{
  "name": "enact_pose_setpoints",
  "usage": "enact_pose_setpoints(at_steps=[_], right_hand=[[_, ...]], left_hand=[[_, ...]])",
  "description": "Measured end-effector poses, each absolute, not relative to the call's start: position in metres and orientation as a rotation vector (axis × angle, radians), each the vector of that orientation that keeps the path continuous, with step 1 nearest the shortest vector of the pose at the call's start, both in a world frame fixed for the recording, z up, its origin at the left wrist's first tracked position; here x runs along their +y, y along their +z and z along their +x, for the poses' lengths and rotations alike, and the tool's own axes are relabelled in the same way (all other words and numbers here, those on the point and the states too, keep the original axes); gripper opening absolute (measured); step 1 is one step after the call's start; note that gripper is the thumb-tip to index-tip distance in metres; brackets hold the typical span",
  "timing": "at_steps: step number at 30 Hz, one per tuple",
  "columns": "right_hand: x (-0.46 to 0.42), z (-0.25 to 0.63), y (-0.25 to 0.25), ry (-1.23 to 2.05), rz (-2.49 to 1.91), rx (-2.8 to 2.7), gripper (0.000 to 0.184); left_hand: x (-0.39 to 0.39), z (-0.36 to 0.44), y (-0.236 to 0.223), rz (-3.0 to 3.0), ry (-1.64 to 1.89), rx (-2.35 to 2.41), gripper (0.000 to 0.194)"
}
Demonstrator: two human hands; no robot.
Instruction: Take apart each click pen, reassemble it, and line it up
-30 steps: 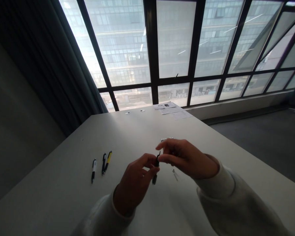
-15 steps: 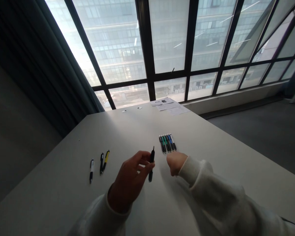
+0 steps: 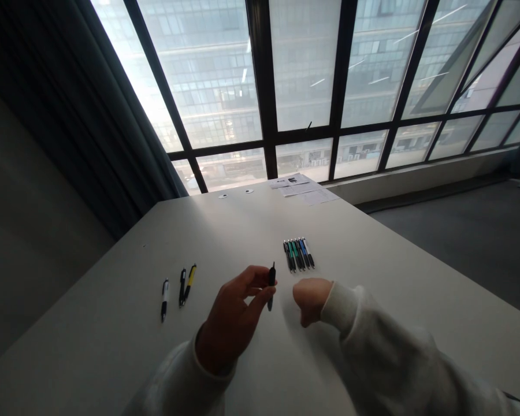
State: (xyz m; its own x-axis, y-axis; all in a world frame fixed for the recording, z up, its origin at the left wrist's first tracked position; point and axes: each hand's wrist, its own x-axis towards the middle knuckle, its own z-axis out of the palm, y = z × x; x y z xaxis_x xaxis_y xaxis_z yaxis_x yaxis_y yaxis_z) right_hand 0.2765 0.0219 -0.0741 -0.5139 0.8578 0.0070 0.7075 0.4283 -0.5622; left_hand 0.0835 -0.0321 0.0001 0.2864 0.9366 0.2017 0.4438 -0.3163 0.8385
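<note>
Between the thumb and fingers of my left hand [image 3: 236, 315] is a dark pen [image 3: 271, 286], held nearly upright over the table with a thin tip pointing up. My right hand [image 3: 311, 297] is closed beside it, a short gap to the right, its fingers curled out of sight. Whether something is inside that hand cannot be seen. Just beyond it lies a neat row of several pens [image 3: 299, 255], with black, green, blue and white barrels. To the left lie a white and black pen [image 3: 164, 300], a black pen [image 3: 182, 287] and a yellow and black pen [image 3: 190, 285].
A white table [image 3: 225, 231] spreads beneath everything. Printed papers [image 3: 301, 188] lie at its far end, near two small white round pieces [image 3: 249, 191]. Large windows [image 3: 305, 69] stand behind, with a dark curtain [image 3: 125, 127] on the left.
My right hand has drawn slightly back from the pen row. The pen in my left hand shows less of its length below the fingers. The whole view has shifted a little.
</note>
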Motion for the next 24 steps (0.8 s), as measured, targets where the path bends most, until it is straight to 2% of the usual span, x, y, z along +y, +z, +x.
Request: enact_pose_setpoints(at_steps=[3,5,11,18,24], right_hand=[[0.018,0.289,-0.026,0.906,-1.228,-2.528,0.014],[0.013,0.3,0.003,0.895,-1.092,-2.354,0.008],[-0.009,0.309,0.034,1.118,-0.824,-1.877,0.009],[-0.026,0.296,0.041,0.871,-0.724,-1.778,0.009],[-0.031,0.295,0.045,0.833,-0.662,-1.81,0.014]], left_hand=[[-0.032,0.083,0.0,1.873,1.003,1.207,0.016],[-0.033,0.084,0.0,1.849,1.026,1.181,0.016],[-0.037,0.091,0.001,1.717,0.996,1.078,0.018],[-0.042,0.096,0.006,1.633,0.984,0.917,0.016],[-0.045,0.097,0.004,1.683,0.944,0.911,0.013]])
